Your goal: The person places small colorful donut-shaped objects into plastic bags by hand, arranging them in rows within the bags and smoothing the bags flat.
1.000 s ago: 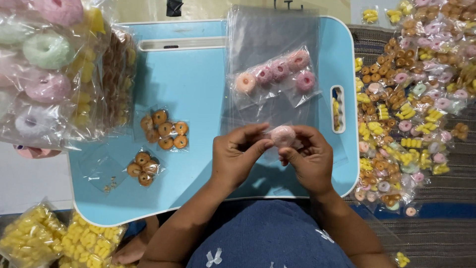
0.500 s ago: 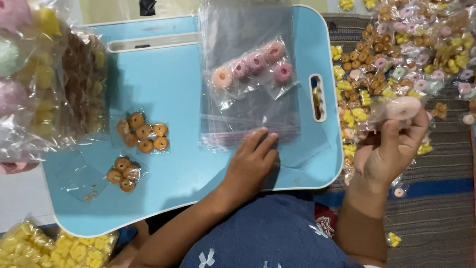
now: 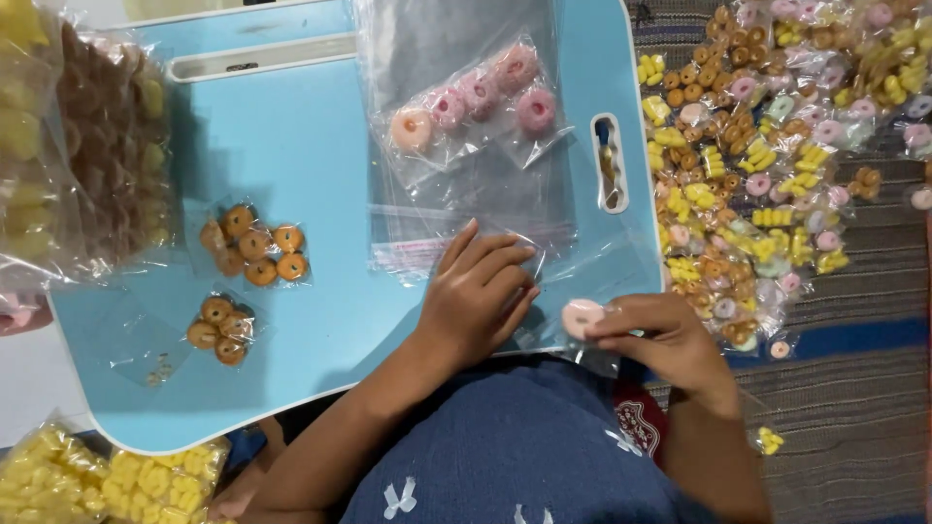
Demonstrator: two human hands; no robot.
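Note:
My left hand [image 3: 476, 296] rests palm down on a stack of clear plastic bags [image 3: 505, 228] lying on the light blue lap tray [image 3: 320, 175]. My right hand [image 3: 655, 335] pinches a pale pink ring-shaped sweet [image 3: 582, 317] at the tray's near right corner, close to the left hand. Further up the tray lies a clear bag of several pink ring sweets [image 3: 476, 97]. Two small clear packets of brown ring biscuits [image 3: 254, 252] [image 3: 216, 328] sit on the tray's left part.
A heap of small packets with pink, yellow and brown sweets [image 3: 767, 155] covers the striped mat [image 3: 854, 388] to the right. Large bags of brown and yellow snacks [image 3: 97, 146] stand at the left. Bags of yellow pieces [image 3: 107, 480] lie at the lower left.
My right hand has come back from the heap on the right to the tray's near corner, carrying a pink ring sweet. My left hand stays pressed on the clear bags.

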